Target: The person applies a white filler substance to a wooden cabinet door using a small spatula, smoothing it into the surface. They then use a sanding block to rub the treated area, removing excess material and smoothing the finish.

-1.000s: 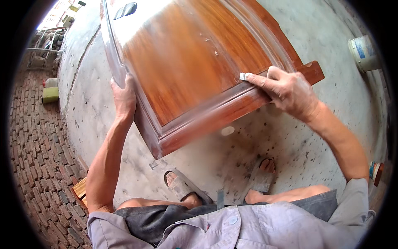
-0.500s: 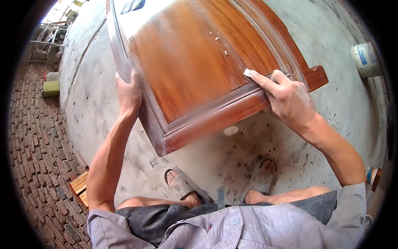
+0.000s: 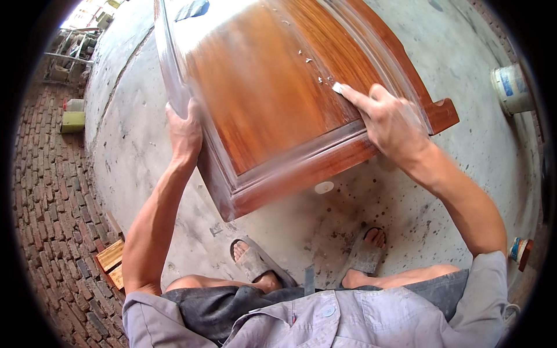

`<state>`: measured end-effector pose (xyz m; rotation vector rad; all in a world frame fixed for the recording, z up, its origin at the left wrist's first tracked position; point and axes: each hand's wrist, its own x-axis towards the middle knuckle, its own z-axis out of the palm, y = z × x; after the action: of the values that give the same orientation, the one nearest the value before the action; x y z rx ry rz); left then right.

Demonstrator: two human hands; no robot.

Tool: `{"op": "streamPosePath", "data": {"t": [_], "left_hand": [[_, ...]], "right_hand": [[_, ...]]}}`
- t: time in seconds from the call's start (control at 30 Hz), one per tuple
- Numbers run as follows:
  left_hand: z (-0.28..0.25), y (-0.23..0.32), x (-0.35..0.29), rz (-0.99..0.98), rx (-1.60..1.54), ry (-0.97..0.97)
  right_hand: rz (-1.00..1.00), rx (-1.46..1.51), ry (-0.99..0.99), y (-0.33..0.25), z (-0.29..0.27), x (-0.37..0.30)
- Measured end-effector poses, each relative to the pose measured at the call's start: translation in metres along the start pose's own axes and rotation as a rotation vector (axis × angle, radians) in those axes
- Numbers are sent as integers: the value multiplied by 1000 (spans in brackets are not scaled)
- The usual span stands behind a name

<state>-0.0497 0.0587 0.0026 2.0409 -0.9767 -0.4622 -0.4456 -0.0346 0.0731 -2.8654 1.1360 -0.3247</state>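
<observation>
A glossy reddish-brown wooden panel with a moulded frame lies tilted in front of me. My left hand is closed round its left frame edge, the thumb on top and the other fingers hidden. With its index finger stretched out and the others curled, my right hand presses a small white piece onto the groove beside the panel's middle field. Whether that piece is folded paper or a pad, I cannot tell. Small white crumbs lie along the same groove. A grey sheet rests near the panel's far end.
Under the panel is a stained pale concrete floor, with brick paving to the left. A white bucket stands at the right, a yellow-green container at the left. Close to my left elbow is a small wooden stool.
My right hand has slid the white piece up and slightly left along the groove, away from the near frame. My left hand keeps its hold on the edge.
</observation>
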Motion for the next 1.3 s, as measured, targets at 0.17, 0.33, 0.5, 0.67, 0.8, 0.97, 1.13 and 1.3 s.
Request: {"op": "streamPosePath", "data": {"t": [0.17,0.33,0.5,0.67,0.8,0.97,1.13,1.3], "left_hand": [[4,-2,1,3,-31,-25],[-3,-7,3,4,10,-16],[4,-8,3,-4,-8,8],[0,-5,0,30,25,41],[5,-13,2,-12,32,55],[0,-19,4,-25,60,69],[9,-14,4,2,-7,39],[0,-20,7,-18,81,75]], "right_hand": [[76,44,-36,7,5,6],[33,41,16,1,7,9],[-6,-1,50,-2,7,15],[11,39,34,-7,9,14],[38,29,13,-4,11,26],[78,39,-56,-14,3,12],[59,12,12,-4,10,37],[73,10,-94,-20,-1,8]]}}
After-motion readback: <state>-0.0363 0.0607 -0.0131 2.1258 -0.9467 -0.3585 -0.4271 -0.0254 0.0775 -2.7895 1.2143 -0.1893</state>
